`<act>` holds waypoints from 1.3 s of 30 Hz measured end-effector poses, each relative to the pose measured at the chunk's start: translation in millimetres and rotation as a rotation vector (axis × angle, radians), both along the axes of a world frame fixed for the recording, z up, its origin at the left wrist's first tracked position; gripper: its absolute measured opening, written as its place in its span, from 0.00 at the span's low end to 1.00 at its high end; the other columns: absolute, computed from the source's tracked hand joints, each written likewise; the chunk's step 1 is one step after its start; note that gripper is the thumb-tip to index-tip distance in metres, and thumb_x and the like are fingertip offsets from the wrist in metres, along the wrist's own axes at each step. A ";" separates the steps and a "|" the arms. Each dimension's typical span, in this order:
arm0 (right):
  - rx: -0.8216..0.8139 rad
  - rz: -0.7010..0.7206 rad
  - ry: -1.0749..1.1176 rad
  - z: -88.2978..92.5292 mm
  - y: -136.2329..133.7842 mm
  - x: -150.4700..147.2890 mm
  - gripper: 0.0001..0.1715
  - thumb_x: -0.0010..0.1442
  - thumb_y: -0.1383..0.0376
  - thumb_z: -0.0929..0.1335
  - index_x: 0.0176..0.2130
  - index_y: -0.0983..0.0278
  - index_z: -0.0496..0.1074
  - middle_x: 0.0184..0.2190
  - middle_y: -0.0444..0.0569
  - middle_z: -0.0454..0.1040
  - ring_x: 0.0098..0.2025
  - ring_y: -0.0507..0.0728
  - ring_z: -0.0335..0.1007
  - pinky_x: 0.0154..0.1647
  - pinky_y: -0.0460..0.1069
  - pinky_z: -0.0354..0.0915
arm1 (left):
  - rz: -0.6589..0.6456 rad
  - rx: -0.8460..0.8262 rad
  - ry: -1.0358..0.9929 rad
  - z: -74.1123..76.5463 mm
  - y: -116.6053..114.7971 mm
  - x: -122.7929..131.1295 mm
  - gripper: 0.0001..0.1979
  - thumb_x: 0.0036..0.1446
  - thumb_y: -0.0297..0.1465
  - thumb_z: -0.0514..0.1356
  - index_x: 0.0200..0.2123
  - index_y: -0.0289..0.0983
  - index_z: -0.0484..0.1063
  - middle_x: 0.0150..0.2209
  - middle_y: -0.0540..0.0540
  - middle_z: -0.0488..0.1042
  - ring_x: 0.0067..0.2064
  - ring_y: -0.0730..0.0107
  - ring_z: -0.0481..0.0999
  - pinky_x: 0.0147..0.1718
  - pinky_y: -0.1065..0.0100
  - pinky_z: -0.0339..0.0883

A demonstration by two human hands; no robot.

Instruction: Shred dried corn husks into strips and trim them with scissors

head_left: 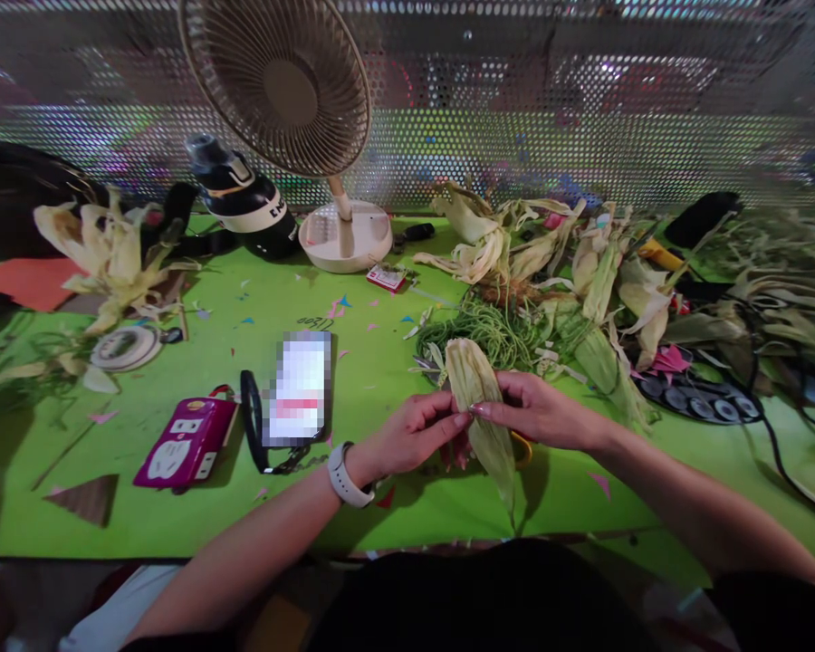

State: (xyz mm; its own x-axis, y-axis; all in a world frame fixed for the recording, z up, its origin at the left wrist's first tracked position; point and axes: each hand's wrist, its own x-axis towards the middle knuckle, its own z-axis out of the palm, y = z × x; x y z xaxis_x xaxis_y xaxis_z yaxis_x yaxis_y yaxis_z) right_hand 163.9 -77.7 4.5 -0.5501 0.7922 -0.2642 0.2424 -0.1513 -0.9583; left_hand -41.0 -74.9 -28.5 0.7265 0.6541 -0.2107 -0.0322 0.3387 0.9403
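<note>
Both hands grip one pale green-yellow corn husk (481, 398) above the near part of the green table. My left hand (425, 430), with a white watch (348, 475) on its wrist, pinches it from the left side. From the right, my right hand (540, 412) holds it with the thumb across its front. The husk stands nearly upright, its narrow tip pointing down toward me. Partly hidden behind the right hand is a yellow loop (522, 449), perhaps a scissor handle. A tangle of green string-like strands (489, 330) lies just beyond the hands.
Dried husks (598, 263) pile up at the back right. A fan (345, 237), a black bottle (251, 204) and more husks (112, 249) stand toward the back and left. A phone (300, 389), a purple device (186, 442) and a tape roll (126, 347) lie on the green table (224, 525).
</note>
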 end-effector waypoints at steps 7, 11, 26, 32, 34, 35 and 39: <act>0.094 0.120 -0.063 0.8 1.3 3.1 0.19 0.63 0.55 0.63 0.39 0.68 0.72 0.34 0.48 0.74 0.35 0.53 0.70 0.37 0.47 0.68 | -0.035 0.134 0.048 -3.3 1.8 -1.2 0.13 0.61 0.39 0.55 0.34 0.34 0.68 0.26 0.47 0.73 0.25 0.74 0.74 0.24 0.72 0.67; 0.156 0.117 -0.133 0.3 -0.5 2.0 0.16 0.62 0.58 0.62 0.36 0.68 0.71 0.31 0.47 0.72 0.33 0.52 0.68 0.34 0.47 0.66 | -0.049 0.257 0.094 -0.4 3.3 -1.2 0.12 0.61 0.38 0.53 0.35 0.34 0.68 0.26 0.47 0.73 0.27 0.73 0.74 0.26 0.72 0.66; 0.327 0.163 -0.114 9.5 -16.6 -5.4 0.12 0.62 0.62 0.62 0.33 0.66 0.70 0.28 0.47 0.70 0.28 0.50 0.63 0.29 0.44 0.62 | 0.075 0.658 0.428 -0.3 0.2 2.5 0.06 0.58 0.30 0.53 0.29 0.37 0.66 0.22 0.51 0.69 0.23 0.75 0.64 0.23 0.72 0.55; 0.157 0.139 0.141 25.9 -23.2 11.4 0.12 0.61 0.58 0.65 0.34 0.65 0.71 0.27 0.45 0.68 0.27 0.49 0.63 0.27 0.43 0.62 | 0.318 0.318 0.210 11.3 12.5 -3.9 0.08 0.59 0.35 0.55 0.32 0.36 0.67 0.29 0.49 0.71 0.31 0.73 0.70 0.31 0.70 0.66; 0.099 0.141 0.159 26.7 -22.6 10.3 0.12 0.60 0.58 0.65 0.33 0.65 0.70 0.27 0.44 0.67 0.27 0.49 0.62 0.26 0.43 0.61 | 0.383 0.109 0.032 13.9 12.1 -4.7 0.08 0.57 0.34 0.58 0.37 0.37 0.67 0.33 0.49 0.72 0.34 0.73 0.72 0.34 0.69 0.69; 0.063 0.135 0.156 26.1 -22.1 8.7 0.13 0.60 0.57 0.65 0.32 0.65 0.70 0.26 0.44 0.66 0.26 0.49 0.61 0.26 0.43 0.60 | 0.383 0.001 -0.055 14.6 11.0 -4.6 0.09 0.56 0.34 0.60 0.39 0.37 0.66 0.35 0.49 0.72 0.34 0.73 0.73 0.36 0.68 0.70; -0.069 0.064 0.163 21.9 -20.4 2.8 0.15 0.57 0.55 0.68 0.34 0.65 0.71 0.27 0.44 0.68 0.26 0.49 0.61 0.25 0.44 0.59 | 0.244 -0.295 -0.289 16.7 7.2 -2.8 0.08 0.57 0.33 0.60 0.39 0.36 0.67 0.24 0.52 0.70 0.25 0.78 0.69 0.33 0.69 0.70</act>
